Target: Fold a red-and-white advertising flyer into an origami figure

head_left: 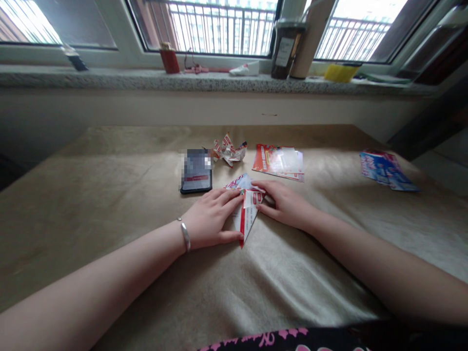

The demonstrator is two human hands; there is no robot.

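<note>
A folded piece of printed paper point(251, 209), white with a red stripe, lies on the table with its narrow point toward me. Its wider far end shows blue and pink print. My left hand point(212, 217) rests flat over the paper's left side, fingers stretched out and the thumb near the lower point. From the right, my right hand point(283, 202) has its forefinger at the upper corner and its thumb on the right edge, with the paper between them. The other fingers of the right hand are mostly hidden.
Beyond my hands are a phone point(197, 170), a crumpled paper star shape point(230, 151) and a stack of printed sheets point(280, 162). Blue printed cards point(387, 170) lie farther right. A stone windowsill point(127, 80) behind the table point(109, 204) holds a dark lidded jar point(287, 51) and a red container point(169, 59).
</note>
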